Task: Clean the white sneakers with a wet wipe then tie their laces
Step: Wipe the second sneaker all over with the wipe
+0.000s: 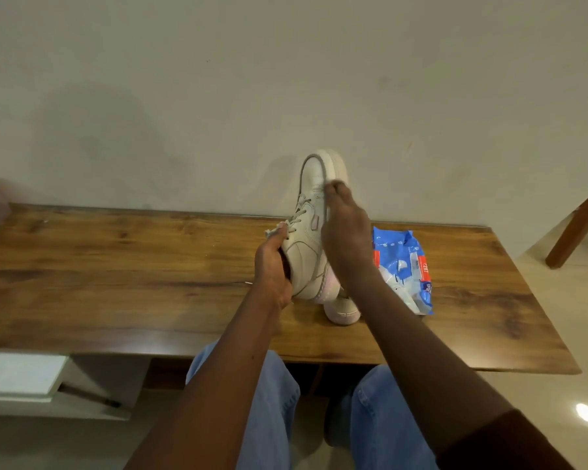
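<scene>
Knees: two legs in blue jeans at the table's near edge, closest to the lens.
Forearms: both reach forward over the table; a dark sleeve shows on the right arm only.
Container: one blue wet-wipe pack lies flat on the table, right of the shoes. It is crumpled, with white showing at its near end; cannot tell whether that is wipes or print.
Count: sneakers – two; wipe packs – one; hands – two.
Held sneaker: lifted off the table, heel low and toe pointing up toward the wall, its side facing the camera. Off-white upper, thick pale sole, small pink tab on the side.
Laces: threaded through the eyelets, with loose ends hanging by the left fingertips.
Second sneaker: rests on the table just below the held one – only its pale pinkish end shows; the right wrist hides the rest.
Left hand: wrapped round the heel end of the held sneaker, gripping it.
Right hand: fingers bent onto the sole edge near the toe; cannot tell whether they pinch a wipe.
</scene>
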